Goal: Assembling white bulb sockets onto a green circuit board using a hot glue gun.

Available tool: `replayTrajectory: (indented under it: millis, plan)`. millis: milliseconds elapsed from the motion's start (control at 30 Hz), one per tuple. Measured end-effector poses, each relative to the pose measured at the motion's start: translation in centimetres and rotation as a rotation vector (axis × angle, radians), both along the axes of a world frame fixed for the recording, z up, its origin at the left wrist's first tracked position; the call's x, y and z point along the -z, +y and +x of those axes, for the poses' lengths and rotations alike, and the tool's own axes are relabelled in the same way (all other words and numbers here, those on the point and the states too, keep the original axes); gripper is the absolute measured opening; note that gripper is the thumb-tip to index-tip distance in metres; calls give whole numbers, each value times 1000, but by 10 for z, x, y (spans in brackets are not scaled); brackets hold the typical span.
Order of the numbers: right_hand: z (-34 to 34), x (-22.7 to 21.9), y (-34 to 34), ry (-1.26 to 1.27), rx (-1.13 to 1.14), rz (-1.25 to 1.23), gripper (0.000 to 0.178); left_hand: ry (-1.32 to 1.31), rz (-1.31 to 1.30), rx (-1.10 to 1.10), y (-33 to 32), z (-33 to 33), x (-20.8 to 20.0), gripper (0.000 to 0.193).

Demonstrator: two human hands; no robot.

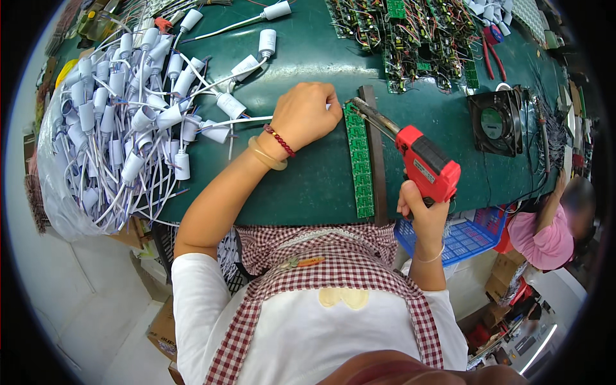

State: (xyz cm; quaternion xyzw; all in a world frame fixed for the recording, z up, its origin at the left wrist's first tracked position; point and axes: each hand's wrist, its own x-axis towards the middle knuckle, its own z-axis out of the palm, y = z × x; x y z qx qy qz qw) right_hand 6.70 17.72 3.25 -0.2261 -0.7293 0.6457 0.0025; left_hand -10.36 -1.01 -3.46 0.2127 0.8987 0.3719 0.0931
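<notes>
Our right hand [425, 210], above the green tabletop [301, 192], grasped a red soldering gun [428, 165]; our left hand [305, 114] was curled, though what it held we could not tell. We judged a steady gun and brief touch best. Beside a dark bar [375, 154] lay the narrow green board [360, 163], patterned in repeating sections, its far end near the metal tip [357, 102].

a red-and-black, pistol-shaped soldering tool [427, 163] angles its metal tip [358, 105] to the far end of a narrow green circuit-board strip [360, 168], lying roughly square to the near edge of the dark green workbench [308, 189]; a slim white cable [255, 120], partly hidden, stretches toward it.
</notes>
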Motion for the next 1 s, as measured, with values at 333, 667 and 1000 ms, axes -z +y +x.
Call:
replayTrajectory:
  millis: [333,667,1000]
  plan:
    - [4,-1,-1,-5,21,11,21,-61,-38,-21,3,0,-3,15]
    - [6,0,-3,-78,3,72,15,-69,-84,-30,5,-3,-6,16]
    - [10,4,-3,-13,10,69,13,-77,-84,-4,5,-5,-6,17]
